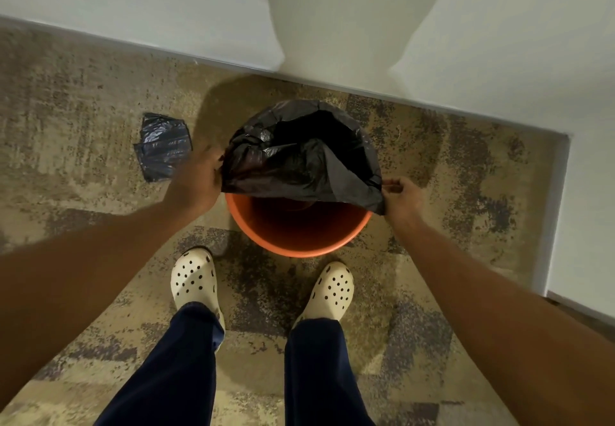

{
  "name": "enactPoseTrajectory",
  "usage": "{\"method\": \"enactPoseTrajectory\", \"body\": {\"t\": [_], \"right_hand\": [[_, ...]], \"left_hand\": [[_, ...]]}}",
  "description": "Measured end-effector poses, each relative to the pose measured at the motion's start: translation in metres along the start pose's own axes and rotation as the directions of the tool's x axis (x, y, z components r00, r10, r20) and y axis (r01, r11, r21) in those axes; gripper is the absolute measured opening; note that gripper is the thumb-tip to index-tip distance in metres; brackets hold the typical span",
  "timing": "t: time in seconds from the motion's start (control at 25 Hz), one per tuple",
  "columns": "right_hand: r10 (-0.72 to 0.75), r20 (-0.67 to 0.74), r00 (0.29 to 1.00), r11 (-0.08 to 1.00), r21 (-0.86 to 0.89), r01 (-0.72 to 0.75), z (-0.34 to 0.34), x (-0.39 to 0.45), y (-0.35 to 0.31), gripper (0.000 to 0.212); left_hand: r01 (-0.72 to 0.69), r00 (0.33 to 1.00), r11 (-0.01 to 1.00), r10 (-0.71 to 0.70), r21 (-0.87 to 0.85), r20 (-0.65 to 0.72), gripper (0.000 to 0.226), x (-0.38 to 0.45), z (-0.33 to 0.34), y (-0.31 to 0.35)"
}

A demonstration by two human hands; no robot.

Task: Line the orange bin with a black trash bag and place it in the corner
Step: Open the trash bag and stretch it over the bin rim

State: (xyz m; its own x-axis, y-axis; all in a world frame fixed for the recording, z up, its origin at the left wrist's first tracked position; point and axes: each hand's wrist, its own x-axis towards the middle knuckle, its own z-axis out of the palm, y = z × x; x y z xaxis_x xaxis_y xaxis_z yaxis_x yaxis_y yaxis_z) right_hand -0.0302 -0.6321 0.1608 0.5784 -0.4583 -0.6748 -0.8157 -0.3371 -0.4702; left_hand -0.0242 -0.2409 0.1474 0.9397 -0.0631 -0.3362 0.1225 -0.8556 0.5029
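Observation:
An orange bin [293, 235] stands upright on the carpet in front of my feet. A black trash bag [299, 159] is draped over its far rim and hangs into it, while the near rim and part of the inside show bare orange. My left hand [196, 179] grips the bag's edge at the bin's left side. My right hand [399, 195] pinches the bag's edge at the right side. The bag's mouth is stretched between both hands above the bin.
A folded stack of dark trash bags [163, 146] lies on the carpet left of the bin. A white wall with baseboard [233, 62] runs behind the bin and turns a corner [562, 146] at the right. My feet in cream clogs [193, 279] stand just before the bin.

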Motion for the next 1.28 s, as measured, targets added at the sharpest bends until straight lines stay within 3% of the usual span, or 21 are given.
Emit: {"method": "enactPoseTrajectory", "body": {"t": [0.08,0.12,0.16,0.2,0.24,0.32,0.4,0.52,0.68,0.8,1.0,1.16,1.28], "right_hand": [[0.026,0.000,1.000,0.995,0.092,-0.026,0.001,-0.016,0.011,0.023],[-0.034,-0.035,0.999,0.999,0.031,0.035,0.000,-0.025,0.014,0.031],[-0.176,-0.068,0.982,0.978,-0.129,0.166,0.000,-0.033,0.016,0.042],[-0.363,-0.042,0.931,0.889,-0.316,0.332,0.001,-0.043,0.019,0.054],[-0.519,0.038,0.854,0.748,-0.463,0.475,0.001,-0.052,0.022,0.064],[-0.635,0.194,0.748,0.524,-0.603,0.601,0.003,-0.068,0.023,0.071],[-0.662,0.222,0.716,0.456,-0.639,0.619,0.003,-0.076,0.022,0.060],[-0.730,0.185,0.658,0.436,-0.616,0.656,-0.001,-0.079,0.025,0.040],[-0.749,0.276,0.602,0.352,-0.604,0.715,-0.009,-0.090,0.043,0.034],[-0.805,0.368,0.466,0.175,-0.603,0.778,-0.013,-0.101,0.058,0.024],[-0.757,0.537,0.372,0.044,-0.527,0.849,-0.005,-0.109,0.070,0.018],[-0.557,0.672,0.488,0.000,-0.588,0.809,0.015,-0.106,0.071,0.024],[-0.442,0.721,0.534,-0.061,-0.618,0.784,0.026,-0.105,0.072,0.036]], "left_hand": [[-0.102,0.995,0.993,0.102,0.060,-0.002,0.066,-0.018,-0.003,0.000],[-0.160,0.987,0.980,0.159,0.121,0.013,0.078,-0.026,-0.007,0.001],[-0.252,0.968,0.946,0.245,0.205,0.056,0.086,-0.033,-0.011,0.003],[-0.366,0.931,0.888,0.345,0.279,0.123,0.089,-0.039,-0.013,0.006],[-0.470,0.882,0.823,0.427,0.319,0.199,0.087,-0.045,-0.014,0.009],[-0.580,0.813,0.741,0.500,0.339,0.298,0.080,-0.054,-0.014,0.020],[-0.590,0.806,0.737,0.512,0.330,0.297,0.071,-0.062,-0.011,0.032],[-0.578,0.815,0.764,0.521,0.287,0.253,0.038,-0.066,-0.010,0.044],[-0.591,0.804,0.762,0.533,0.265,0.264,0.028,-0.082,-0.012,0.045],[-0.630,0.771,0.725,0.544,0.278,0.331,0.035,-0.105,-0.008,0.040],[-0.605,0.788,0.710,0.466,0.361,0.403,0.032,-0.117,0.000,0.035],[-0.574,0.814,0.709,0.435,0.411,0.385,0.030,-0.116,0.010,0.039],[-0.532,0.845,0.695,0.400,0.483,0.354,0.034,-0.126,0.022,0.035]]}}
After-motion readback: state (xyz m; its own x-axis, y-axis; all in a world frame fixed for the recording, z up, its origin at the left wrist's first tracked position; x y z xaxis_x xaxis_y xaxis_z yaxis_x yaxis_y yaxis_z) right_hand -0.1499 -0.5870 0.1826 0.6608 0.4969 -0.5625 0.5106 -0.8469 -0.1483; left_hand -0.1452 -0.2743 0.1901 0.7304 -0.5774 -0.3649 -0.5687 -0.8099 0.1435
